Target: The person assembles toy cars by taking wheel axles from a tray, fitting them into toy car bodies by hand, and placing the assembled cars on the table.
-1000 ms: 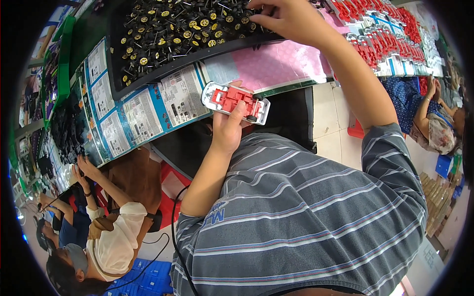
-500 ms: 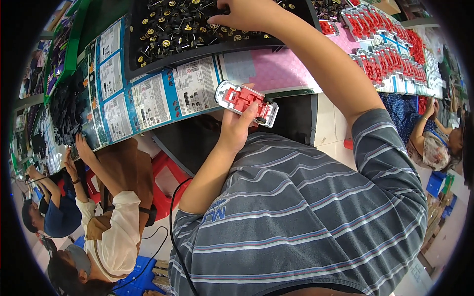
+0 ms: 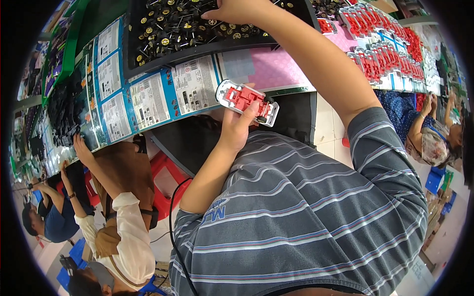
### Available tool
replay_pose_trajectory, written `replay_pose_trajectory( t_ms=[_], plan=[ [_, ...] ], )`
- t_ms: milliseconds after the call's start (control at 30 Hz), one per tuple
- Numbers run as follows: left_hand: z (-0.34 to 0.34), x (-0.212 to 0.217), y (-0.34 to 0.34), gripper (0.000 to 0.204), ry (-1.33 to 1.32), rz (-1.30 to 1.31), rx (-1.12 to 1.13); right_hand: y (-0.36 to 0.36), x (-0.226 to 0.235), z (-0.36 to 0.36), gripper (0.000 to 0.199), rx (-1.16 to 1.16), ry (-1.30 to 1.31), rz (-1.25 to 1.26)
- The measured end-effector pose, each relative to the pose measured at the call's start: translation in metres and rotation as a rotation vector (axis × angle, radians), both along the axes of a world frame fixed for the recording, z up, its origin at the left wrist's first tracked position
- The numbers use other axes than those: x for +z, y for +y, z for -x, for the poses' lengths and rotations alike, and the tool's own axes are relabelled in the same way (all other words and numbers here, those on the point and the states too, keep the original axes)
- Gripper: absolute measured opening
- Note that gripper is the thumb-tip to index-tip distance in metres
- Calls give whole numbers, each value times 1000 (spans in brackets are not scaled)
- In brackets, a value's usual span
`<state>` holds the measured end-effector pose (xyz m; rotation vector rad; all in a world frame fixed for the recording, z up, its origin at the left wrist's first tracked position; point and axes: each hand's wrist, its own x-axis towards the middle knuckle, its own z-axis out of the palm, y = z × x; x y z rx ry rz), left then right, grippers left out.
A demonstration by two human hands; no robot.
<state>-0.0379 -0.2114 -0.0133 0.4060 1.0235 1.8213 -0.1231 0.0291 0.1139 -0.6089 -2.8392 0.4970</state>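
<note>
My left hand point(image 3: 236, 129) grips a toy car point(image 3: 245, 100) underside up, its thumb pressed on the red chassis inside a white and silver body. Two black wheels show at the car's right end; none show at its left end. My right hand point(image 3: 240, 11) reaches over the black tray point(image 3: 197, 51), its thumb and forefinger apart above the loose wheel-and-axle sets point(image 3: 187, 27), black with yellow hubs. Nothing shows between those fingers, and the picture's top edge cuts off part of this hand.
Rows of red and white toy car bodies point(image 3: 368, 22) lie at the far right of the table. Printed sheets point(image 3: 149, 101) cover the table's front. A heap of black parts point(image 3: 66, 111) lies at left, where a co-worker's hand point(image 3: 83, 148) rests. A green-edged bin point(image 3: 69, 54) stands behind.
My right hand has shifted slightly left over the tray. My left hand and the toy car stay nearly still. The co-workers at left have moved their arms and leaned.
</note>
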Motion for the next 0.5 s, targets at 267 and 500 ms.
replay_pose_trajectory(
  t_ms=[267,500],
  plan=[
    [2,3,-8,51,4,-51,36,-18,22,-62,37,-2,413,310],
    [6,13,-7,61,27,-96,191,-75,-28,-177,50,242,472,548]
  ],
)
